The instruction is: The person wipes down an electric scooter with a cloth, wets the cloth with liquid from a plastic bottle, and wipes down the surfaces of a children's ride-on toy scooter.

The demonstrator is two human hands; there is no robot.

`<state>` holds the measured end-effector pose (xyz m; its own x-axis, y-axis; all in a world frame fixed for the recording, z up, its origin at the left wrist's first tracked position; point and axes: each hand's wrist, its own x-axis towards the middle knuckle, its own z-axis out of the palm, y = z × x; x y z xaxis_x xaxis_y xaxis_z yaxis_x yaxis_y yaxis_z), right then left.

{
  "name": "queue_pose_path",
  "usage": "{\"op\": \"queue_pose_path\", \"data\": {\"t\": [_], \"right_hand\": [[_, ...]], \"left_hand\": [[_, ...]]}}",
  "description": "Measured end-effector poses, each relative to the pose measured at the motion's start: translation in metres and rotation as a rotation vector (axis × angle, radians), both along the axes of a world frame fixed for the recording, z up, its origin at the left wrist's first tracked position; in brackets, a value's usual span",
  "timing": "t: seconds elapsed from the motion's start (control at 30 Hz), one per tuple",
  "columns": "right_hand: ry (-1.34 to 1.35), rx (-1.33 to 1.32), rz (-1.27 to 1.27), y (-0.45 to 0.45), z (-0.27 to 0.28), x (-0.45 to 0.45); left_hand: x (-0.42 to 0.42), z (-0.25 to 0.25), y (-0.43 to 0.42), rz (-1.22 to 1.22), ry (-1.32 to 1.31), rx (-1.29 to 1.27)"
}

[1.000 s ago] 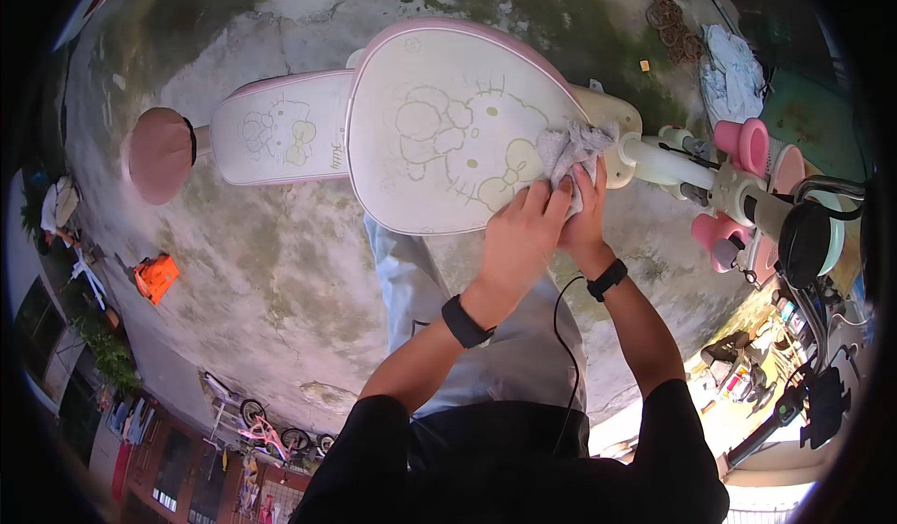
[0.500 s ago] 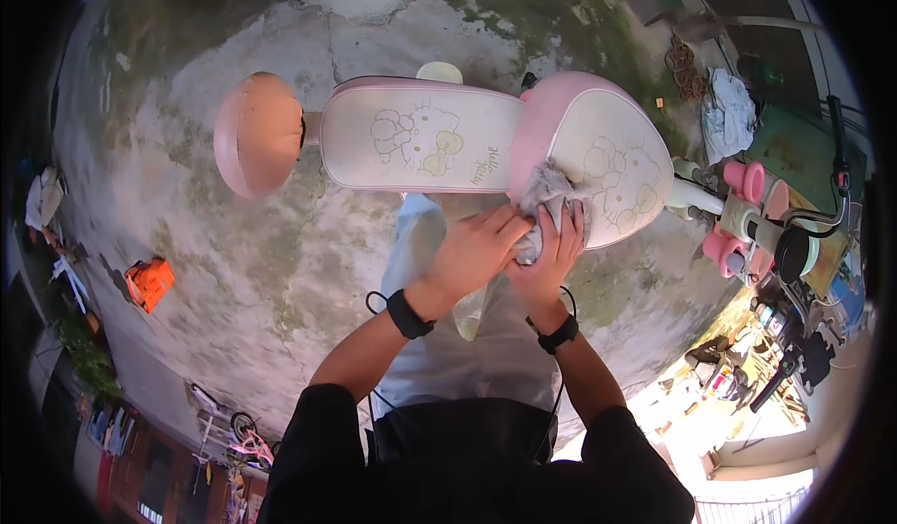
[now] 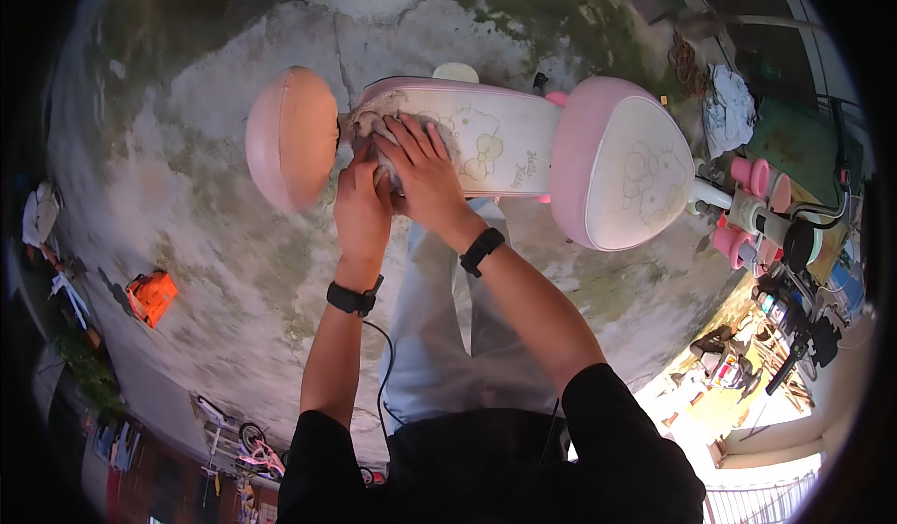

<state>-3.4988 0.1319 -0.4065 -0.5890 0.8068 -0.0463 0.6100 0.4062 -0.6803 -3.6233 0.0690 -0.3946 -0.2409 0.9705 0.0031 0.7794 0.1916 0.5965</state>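
Both my hands press a crumpled grey cloth (image 3: 381,136) onto the left end of a long white seat (image 3: 519,141) with pink edging and a cartoon cat print. My left hand (image 3: 363,202) grips the cloth's near left side with bent fingers. Over its right side lies my right hand (image 3: 425,169), fingers spread across the cloth. A round pink backrest (image 3: 291,139) stands just left of the hands. To the right is the wider front seat (image 3: 645,164), white on top with a pink side.
Handlebars with pink cups (image 3: 750,177) are at the right. An orange object (image 3: 151,298) lies on the concrete floor (image 3: 234,337) at the left. A small pink bicycle (image 3: 262,454) stands at the lower left, and light blue fabric (image 3: 729,111) lies at the upper right.
Both hands and the cloth have moved left, from the front seat across to the far left end of the long seat. The view has shifted, so the seats appear farther right than at first.
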Motion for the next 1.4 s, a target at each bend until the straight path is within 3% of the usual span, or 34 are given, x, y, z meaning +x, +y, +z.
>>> {"op": "queue_pose_path", "data": {"t": [0.2, 0.33, 0.5, 0.7, 0.87, 1.0, 1.4], "right_hand": [[-0.101, 0.099, -0.189, 0.042, -0.023, 0.068], [-0.162, 0.04, -0.374, 0.024, -0.017, 0.116], [-0.187, 0.055, -0.391, -0.008, -0.019, 0.104], [-0.178, -0.065, -0.3, -0.053, -0.007, 0.039], [0.02, -0.101, -0.233, -0.055, -0.005, 0.002], [0.088, -0.091, -0.104, -0.035, -0.009, 0.046], [-0.002, -0.053, -0.252, -0.031, -0.016, 0.154]], "left_hand": [[0.074, -0.018, 0.081, -0.075, -0.152, 0.093], [0.124, -0.03, 0.086, -0.178, -0.238, 0.054], [0.119, -0.022, 0.054, -0.172, -0.289, 0.065], [0.053, -0.002, -0.003, -0.134, -0.082, -0.027], [0.022, 0.002, -0.019, -0.044, 0.102, -0.092], [0.06, 0.006, -0.014, -0.033, 0.158, -0.086], [0.171, -0.01, 0.006, -0.087, 0.058, -0.068]]}}
